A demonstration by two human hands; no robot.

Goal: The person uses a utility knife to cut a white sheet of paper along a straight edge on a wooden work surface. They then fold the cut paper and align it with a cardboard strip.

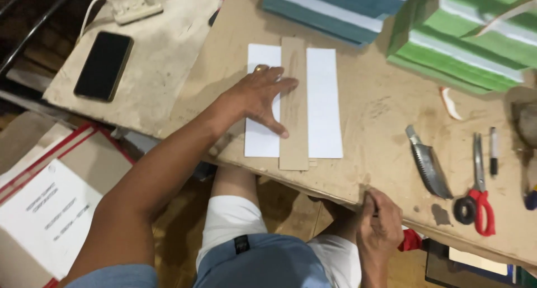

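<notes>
My left hand (260,95) lies flat with spread fingers on a white paper sheet (323,103) and on the edge of a long brown cardboard strip (294,125) laid lengthwise over the sheet's middle. Both rest on the brown worktable (369,131). My right hand (380,226) is curled at the table's near edge, fingers closed around a small dark thing that I cannot identify. A small red object (411,240) shows just beside that hand, below the table edge.
A metal blade tool (428,165), red-handled scissors (478,201) and a black marker (493,151) lie at the right. Stacks of blue (335,8) and green (470,41) paper stand at the back. A phone (104,65) lies on a grey slab; a cardboard box (50,204) sits lower left.
</notes>
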